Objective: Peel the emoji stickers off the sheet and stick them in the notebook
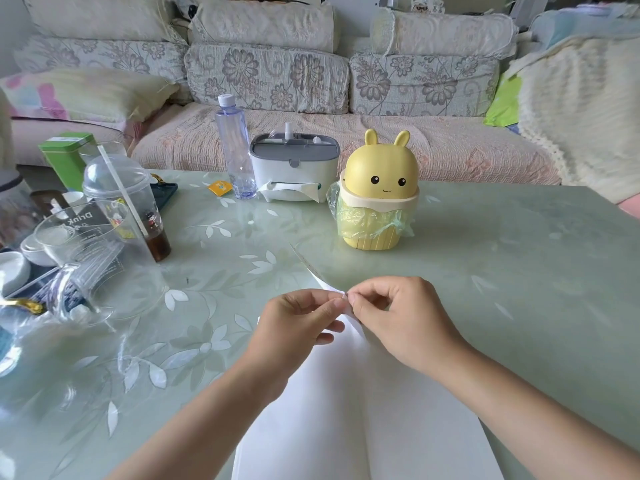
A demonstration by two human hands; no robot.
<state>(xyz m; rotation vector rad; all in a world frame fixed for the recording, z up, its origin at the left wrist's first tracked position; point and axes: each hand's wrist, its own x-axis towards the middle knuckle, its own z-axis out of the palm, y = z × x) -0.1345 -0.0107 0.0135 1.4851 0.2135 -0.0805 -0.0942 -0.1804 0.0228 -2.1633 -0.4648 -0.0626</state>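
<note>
An open notebook point(363, 410) with blank white pages lies on the green table in front of me. Above its far edge both hands hold a thin white sticker sheet point(313, 271), seen almost edge-on and tilted away toward the far side. My left hand point(298, 327) pinches the sheet from the left with thumb and forefinger. My right hand point(398, 317) pinches it at the near end, fingertips meeting those of the left hand. The stickers themselves are hidden from this angle.
A yellow bunny-shaped bin point(375, 192) with a green bag stands beyond the hands. A tissue box point(294, 168) and a water bottle point(235, 143) sit further back. Plastic cups point(121, 202), glass bowls and clutter fill the table's left side. A sofa runs behind.
</note>
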